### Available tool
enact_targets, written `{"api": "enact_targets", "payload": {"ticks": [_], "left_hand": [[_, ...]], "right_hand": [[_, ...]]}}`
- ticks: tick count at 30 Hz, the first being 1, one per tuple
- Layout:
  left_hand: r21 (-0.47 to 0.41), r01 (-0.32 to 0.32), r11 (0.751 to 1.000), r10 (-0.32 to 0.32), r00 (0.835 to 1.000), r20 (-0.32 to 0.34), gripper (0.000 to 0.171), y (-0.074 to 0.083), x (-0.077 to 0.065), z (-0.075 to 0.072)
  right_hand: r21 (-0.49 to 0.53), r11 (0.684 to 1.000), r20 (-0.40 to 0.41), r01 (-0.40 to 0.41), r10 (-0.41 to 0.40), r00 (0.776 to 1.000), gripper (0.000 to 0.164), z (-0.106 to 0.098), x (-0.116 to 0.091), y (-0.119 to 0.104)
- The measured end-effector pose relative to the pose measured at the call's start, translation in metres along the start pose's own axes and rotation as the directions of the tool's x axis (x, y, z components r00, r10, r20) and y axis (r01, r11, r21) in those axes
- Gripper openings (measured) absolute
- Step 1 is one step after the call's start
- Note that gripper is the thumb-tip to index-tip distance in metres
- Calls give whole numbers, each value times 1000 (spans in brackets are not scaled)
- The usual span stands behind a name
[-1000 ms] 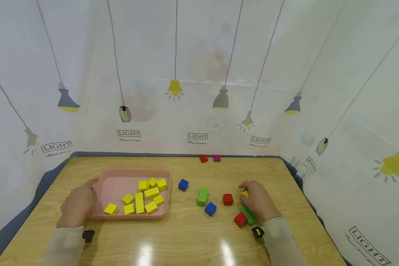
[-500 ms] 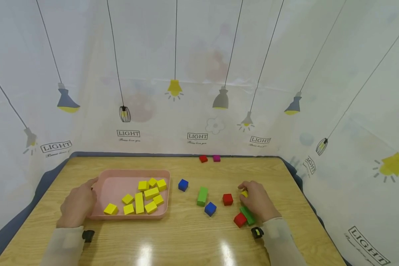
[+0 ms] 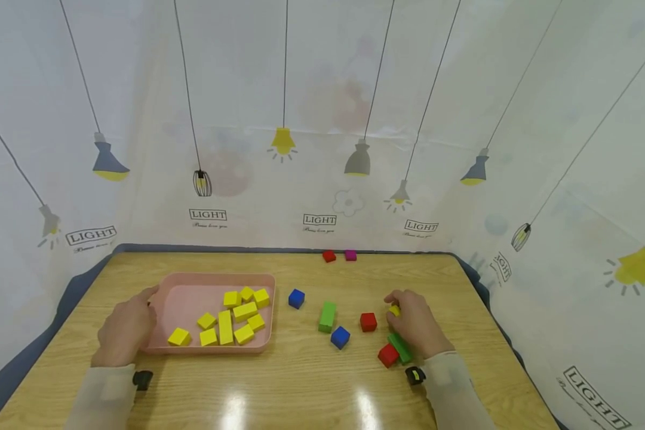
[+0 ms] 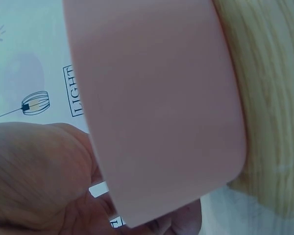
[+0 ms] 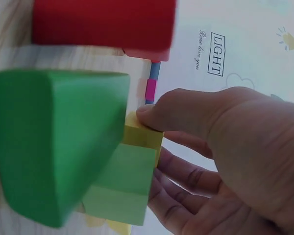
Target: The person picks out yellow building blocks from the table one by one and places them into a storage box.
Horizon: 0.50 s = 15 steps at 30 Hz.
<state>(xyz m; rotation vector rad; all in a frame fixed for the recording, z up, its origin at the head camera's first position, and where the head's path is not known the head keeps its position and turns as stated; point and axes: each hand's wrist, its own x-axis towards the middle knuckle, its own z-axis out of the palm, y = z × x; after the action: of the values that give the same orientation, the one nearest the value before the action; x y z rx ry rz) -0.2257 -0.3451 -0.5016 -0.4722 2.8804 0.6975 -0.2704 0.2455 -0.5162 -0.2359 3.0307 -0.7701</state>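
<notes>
My left hand (image 3: 123, 327) grips the left side of a pink tray (image 3: 188, 301), whose outer wall (image 4: 161, 107) fills the left wrist view, with fingers showing behind its rim. At the right of the table, my right hand (image 3: 416, 322) pinches a yellow block (image 5: 142, 137) between thumb and fingers, low by the tabletop. The hand covers much of that block in the head view. Close by in the right wrist view are a light green block (image 5: 120, 183) and a dark green block (image 5: 29, 147). A red block (image 3: 389, 355) touches the dark green one.
Several yellow blocks (image 3: 225, 328) lie in the tray. Between tray and right hand are blue blocks (image 3: 296, 298), a light green block (image 3: 327, 317) and another red block (image 3: 368, 322). Small red (image 3: 329, 256) and magenta (image 3: 350, 255) pieces sit at the table's far edge.
My right hand has shifted very slightly to the left, with the yellow block between its fingers. The left hand, tray and other blocks stay in place.
</notes>
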Motion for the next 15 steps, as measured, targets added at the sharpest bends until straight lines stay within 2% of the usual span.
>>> {"api": "enact_targets", "payload": {"ticks": [8, 15], "left_hand": [[11, -3, 1000, 3, 1000, -5, 64, 1, 0, -4], [5, 7, 1000, -7, 1000, 19, 64, 0, 3, -4]], "right_hand": [[-13, 1000, -44, 9, -9, 999, 30, -5, 4, -14], [4, 999, -54, 36, -35, 998, 31, -5, -1, -33]]}}
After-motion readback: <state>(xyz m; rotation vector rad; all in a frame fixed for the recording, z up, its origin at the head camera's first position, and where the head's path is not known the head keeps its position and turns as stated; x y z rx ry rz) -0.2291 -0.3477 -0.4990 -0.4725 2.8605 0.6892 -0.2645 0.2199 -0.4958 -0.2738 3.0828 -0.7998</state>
